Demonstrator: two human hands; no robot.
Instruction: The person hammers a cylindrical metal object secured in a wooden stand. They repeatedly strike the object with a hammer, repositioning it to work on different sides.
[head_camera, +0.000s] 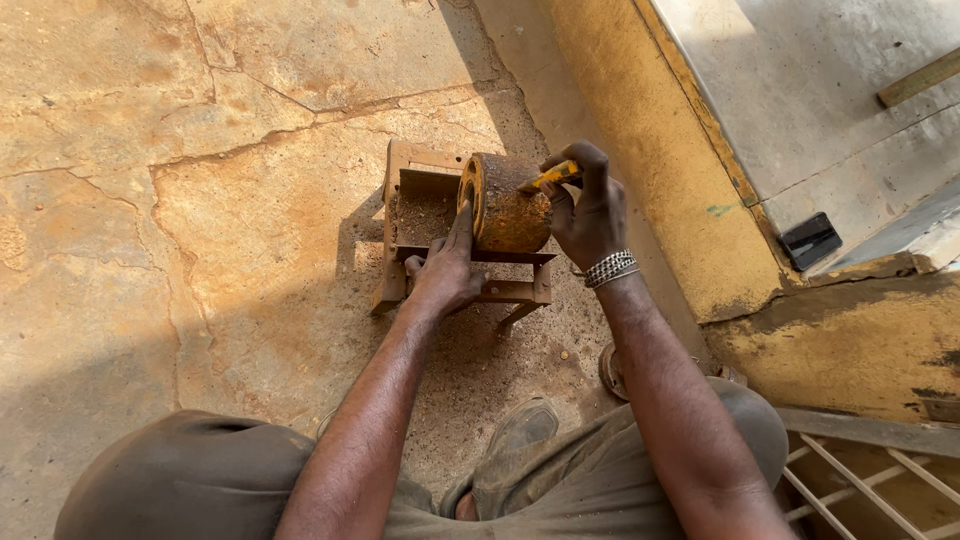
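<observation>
Head view shows my left hand bracing the rusty brown metal cylinder on its small wooden stand while my right hand, grip closed around a yellow-handled tool, should scrape steadily, pressing lightly.

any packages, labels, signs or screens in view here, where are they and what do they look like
No packages, labels or signs show.
Small black flat rectangular object: on the ledge at right, beside the yellow wall; possibly a phone, its dark face unlit, too small to be sure.
Faint green mark: on the yellow wall edge, a smudge, not a label.
</observation>
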